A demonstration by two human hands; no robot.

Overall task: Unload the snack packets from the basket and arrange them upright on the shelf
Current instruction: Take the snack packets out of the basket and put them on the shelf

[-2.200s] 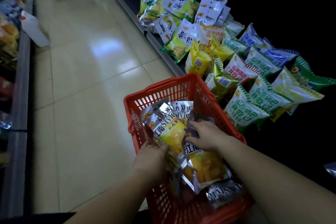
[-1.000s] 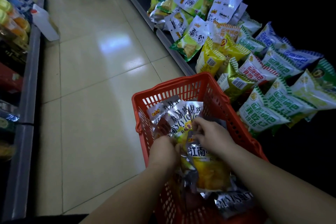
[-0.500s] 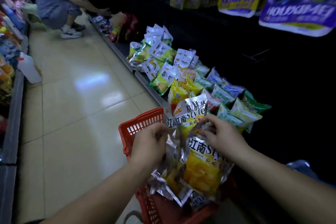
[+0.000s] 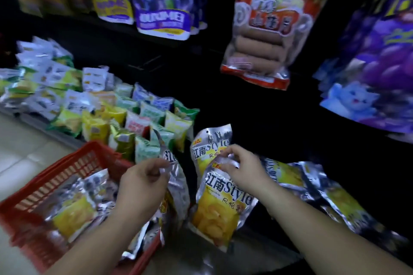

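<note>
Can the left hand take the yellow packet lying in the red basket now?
Probably not yet: the left hand pinches a silver packet. The yellow packet lies uncovered in the red basket, close beside it.

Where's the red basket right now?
In the head view the red basket is at the lower left, under the left hand, holding silver chip packets; green and yellow snack packets stand just behind it.

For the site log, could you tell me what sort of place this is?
Probably a shop aisle: snack bags crowd a low shelf, bigger bags are displayed above, and a red basket holds more packets.
</note>
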